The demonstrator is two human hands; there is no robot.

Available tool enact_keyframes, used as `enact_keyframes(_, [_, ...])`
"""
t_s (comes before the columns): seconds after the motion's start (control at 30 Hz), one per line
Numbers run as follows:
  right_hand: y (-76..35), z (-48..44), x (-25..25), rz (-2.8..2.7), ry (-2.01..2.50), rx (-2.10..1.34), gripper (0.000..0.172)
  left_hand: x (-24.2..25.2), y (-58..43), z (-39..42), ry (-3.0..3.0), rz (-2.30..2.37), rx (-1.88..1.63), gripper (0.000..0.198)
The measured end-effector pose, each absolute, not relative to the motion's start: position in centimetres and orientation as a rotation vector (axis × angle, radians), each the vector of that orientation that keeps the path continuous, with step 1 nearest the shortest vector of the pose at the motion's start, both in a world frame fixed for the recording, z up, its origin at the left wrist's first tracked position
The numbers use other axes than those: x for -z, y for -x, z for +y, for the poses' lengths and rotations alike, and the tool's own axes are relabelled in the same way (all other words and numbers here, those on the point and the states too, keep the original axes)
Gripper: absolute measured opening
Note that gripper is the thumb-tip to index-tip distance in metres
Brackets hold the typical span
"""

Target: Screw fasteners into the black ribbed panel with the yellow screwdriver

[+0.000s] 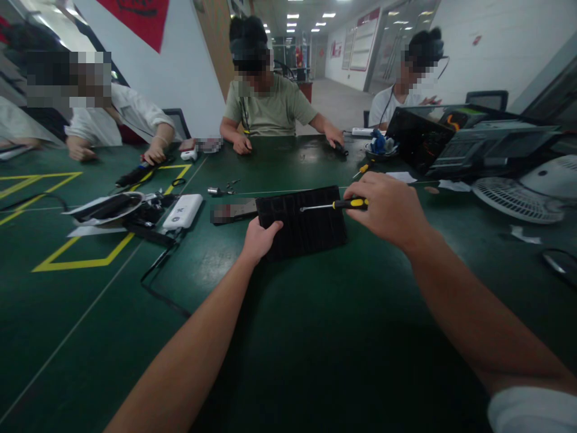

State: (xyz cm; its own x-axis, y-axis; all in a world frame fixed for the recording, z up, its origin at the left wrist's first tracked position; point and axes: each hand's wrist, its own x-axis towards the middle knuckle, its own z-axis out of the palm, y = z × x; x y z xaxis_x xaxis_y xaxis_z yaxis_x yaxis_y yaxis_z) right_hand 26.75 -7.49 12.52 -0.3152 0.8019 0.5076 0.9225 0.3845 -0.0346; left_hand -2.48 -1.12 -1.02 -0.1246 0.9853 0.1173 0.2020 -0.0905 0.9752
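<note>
A flat black rectangular part (306, 231) lies on the green table (288, 337) in front of me. My left hand (259, 237) grips its near left corner, with the thumb on top. My right hand (387, 207) is closed round a screwdriver (336, 205) with a yellow and black handle. The metal shaft points left, and its tip rests over the middle of the black part.
A white box (183, 211) and a heap of dark parts and cables (130, 210) lie to the left. An opened machine case (455, 141) and a white fan (527, 192) stand at the right. Three other people sit across the table. Yellow tape lines (81, 263) mark the left side.
</note>
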Motion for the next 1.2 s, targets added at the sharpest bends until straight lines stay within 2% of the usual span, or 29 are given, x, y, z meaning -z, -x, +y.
enact_keyframes(0.2, [-26.52, -7.96, -13.04, -2.215, 1.588, 0.321, 0.014, 1.22, 2.53, -1.06, -1.365, 1.408, -1.296, 0.034])
enact_keyframes(0.63, [-26.58, -8.09, -13.20, -2.252, 1.752, 0.227, 0.032, 1.28, 2.63, -1.02, -1.346, 1.396, -1.314, 0.034])
enact_keyframes(0.87, [-26.43, -8.14, -13.00, -2.297, 1.717, 0.157, 0.027, 1.05, 2.41, -1.10, -1.338, 1.407, -1.308, 0.034])
enact_keyframes(1.2, [-26.24, -8.31, -13.33, -2.284, 1.767, 0.145, 0.032, 0.43, 2.26, -1.42, -1.333, 1.469, -1.283, 0.036])
